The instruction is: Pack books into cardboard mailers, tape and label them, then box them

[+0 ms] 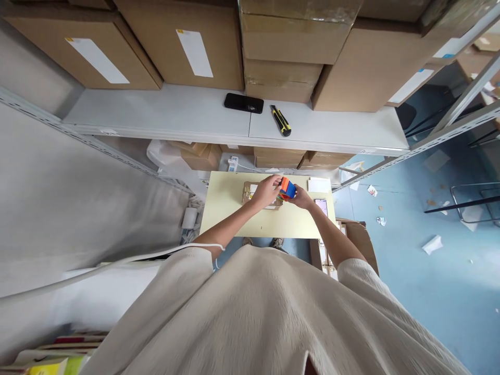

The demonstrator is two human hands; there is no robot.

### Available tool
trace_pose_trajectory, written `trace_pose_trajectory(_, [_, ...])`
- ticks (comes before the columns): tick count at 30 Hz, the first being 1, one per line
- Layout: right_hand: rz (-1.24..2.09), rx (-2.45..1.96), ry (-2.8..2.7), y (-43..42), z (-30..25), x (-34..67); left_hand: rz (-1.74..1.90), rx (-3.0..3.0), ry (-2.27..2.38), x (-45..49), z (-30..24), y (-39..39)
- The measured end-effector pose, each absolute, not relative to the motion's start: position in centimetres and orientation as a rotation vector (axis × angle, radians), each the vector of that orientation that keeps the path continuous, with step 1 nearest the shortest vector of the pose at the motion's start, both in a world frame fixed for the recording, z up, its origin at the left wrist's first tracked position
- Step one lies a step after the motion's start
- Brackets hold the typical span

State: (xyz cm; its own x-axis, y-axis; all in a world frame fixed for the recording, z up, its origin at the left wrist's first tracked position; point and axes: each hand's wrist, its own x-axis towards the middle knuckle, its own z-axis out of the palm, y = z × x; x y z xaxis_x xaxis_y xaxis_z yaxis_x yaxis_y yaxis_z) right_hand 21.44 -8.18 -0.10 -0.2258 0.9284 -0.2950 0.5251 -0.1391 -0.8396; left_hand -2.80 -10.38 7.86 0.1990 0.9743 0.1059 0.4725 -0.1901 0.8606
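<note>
Between my two hands, above the pale yellow table [219,208], is a Rubik's cube [288,188] with orange and blue faces showing and a layer that looks partly turned. My left hand [267,190] grips it from the left, fingers on its upper side. On the right, my right hand [302,197] is closed around its lower right edge. Under my left hand lies a small cardboard box [247,194] with clear tape, partly hidden by the hand and forearm.
Beyond the table a grey shelf [175,112] carries large cardboard boxes [207,47], a black phone [244,103] and a yellow-black utility knife [280,121]. A lit phone [321,206] and a white box [319,185] lie at the table's right. A white cable [156,254] crosses at left.
</note>
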Motion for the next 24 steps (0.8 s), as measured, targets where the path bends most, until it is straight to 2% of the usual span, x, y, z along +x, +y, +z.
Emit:
trace_pose_trajectory(13, [1.219, -1.739, -1.901, -8.3, 1.0, 20.5, 0.753, 1.788, 1.528, -3.3, 9.0, -10.7])
trace_pose_trajectory(24, [1.119, -1.793, -2.063, -8.1, 1.7, 19.7, 0.987, 1.343, 1.570, -5.0, 7.1, -9.9])
